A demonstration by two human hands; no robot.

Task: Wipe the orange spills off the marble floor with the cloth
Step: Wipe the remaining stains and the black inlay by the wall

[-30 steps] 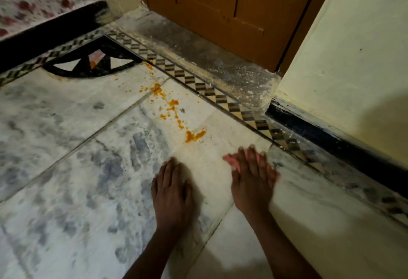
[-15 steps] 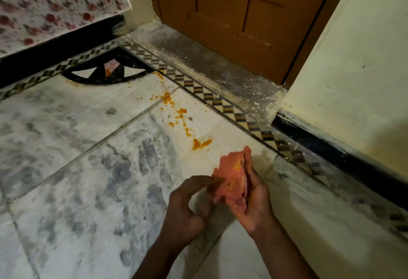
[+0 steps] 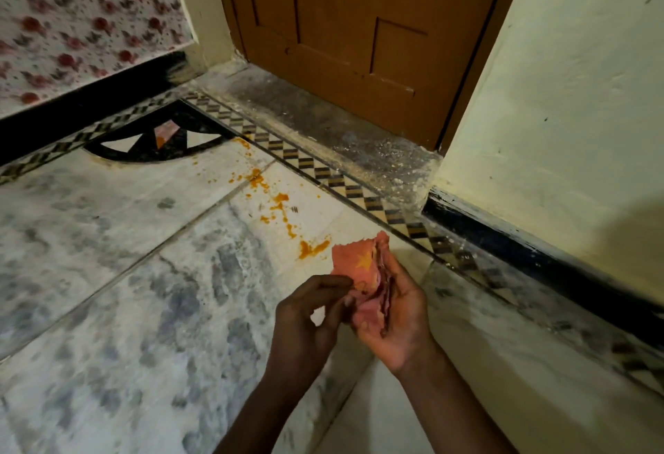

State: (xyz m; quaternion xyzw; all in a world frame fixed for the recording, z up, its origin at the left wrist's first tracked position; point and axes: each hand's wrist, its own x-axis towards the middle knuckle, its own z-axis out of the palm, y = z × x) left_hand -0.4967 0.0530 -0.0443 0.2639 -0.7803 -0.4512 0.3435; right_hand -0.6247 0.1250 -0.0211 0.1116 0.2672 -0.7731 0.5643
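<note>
1. Centrally, just below the middle of the frame, a pink cloth (image 3: 363, 274) is held above the marble floor (image 3: 125, 292), folded into layers and stained with orange-yellow marks.
2. The cloth is cradled in the right hand (image 3: 399, 313), palm turned up, with the grip closed loosely around its lower folds.
3. The near edge of the cloth is pinched by the left hand (image 3: 305, 313), its fingers curled and the grip narrow on the fabric.
4. The orange spills (image 3: 276, 202) are seen on the floor above and left of the cloth, trailing from a larger blot (image 3: 312, 248) just beside the cloth's upper left corner up toward the patterned border strip (image 3: 323, 173).
5. A black semicircular inlay (image 3: 158, 144) is set into the floor at middle left.
6. A brown wooden door (image 3: 359, 33) is seen at the top centre, above a dusty grey threshold (image 3: 323, 123).
7. A pale wall (image 3: 575, 94) with a black skirting (image 3: 521, 241) fills the right side, and a floral-patterned fabric (image 3: 82, 22) the upper left.
</note>
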